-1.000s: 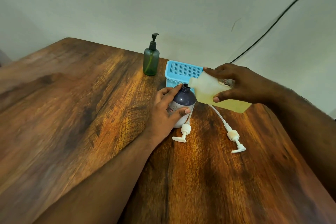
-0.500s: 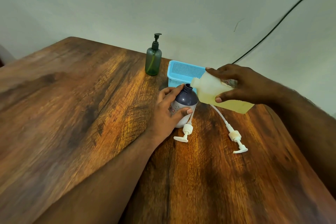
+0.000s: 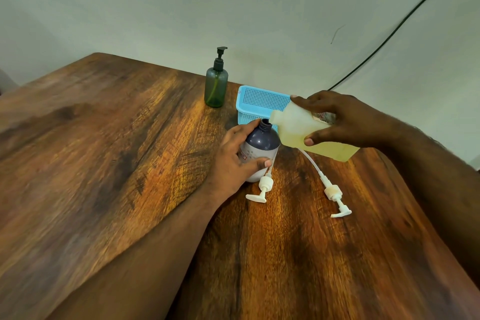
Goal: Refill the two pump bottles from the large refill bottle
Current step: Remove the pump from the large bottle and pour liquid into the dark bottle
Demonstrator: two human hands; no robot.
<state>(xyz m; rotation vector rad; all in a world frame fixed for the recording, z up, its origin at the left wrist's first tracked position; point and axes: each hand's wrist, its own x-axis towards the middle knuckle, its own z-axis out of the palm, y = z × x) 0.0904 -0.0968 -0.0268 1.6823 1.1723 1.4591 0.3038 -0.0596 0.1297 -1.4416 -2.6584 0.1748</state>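
Refill bottle point(image 3: 306, 132), gripped by right hand point(image 3: 345, 119), tilted at purple bottle point(image 3: 261, 148) gripped by left hand point(image 3: 233, 161); misaligned spouts would likely spill liquid onto bench point(image 3: 130, 150).

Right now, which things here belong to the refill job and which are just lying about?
In the job: refill bottle in right hand; purple bottle in left hand; green pump bottle; two white pumps.

Lying about: blue basket; black cable.

likely home room: worn wooden table point(image 3: 109, 153) against plain pale wall point(image 3: 181, 8); green pump bottle point(image 3: 216, 86), blue plastic basket point(image 3: 257, 101) at table's far edge; black cable point(image 3: 405, 18) on wall.
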